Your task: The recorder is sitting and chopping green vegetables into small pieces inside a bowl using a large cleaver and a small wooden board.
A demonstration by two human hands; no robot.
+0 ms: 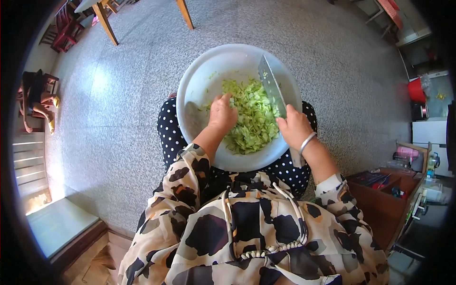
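A large white plastic basin [199, 71] rests on my lap. Inside it is a heap of finely chopped light-green vegetable [253, 121], with loose shreds stuck to the basin's wall. My right hand [296, 128] grips a cleaver [272, 83] at the right side of the basin. Its broad blade slants up and away over the heap, bits of green clinging to it, and the handle's end shows below my palm. My left hand [222, 112] is in the basin at the heap's left edge, fingers bent against the greens. Whether its fingertips pinch a piece is hidden.
Speckled floor [124, 89] surrounds me. A wooden-legged table [105, 23] and a dark red chair [66, 28] stand at far left. Another person's legs [44, 107] show at the left edge. At right is a brown wooden cabinet [377, 206] with small items on top.
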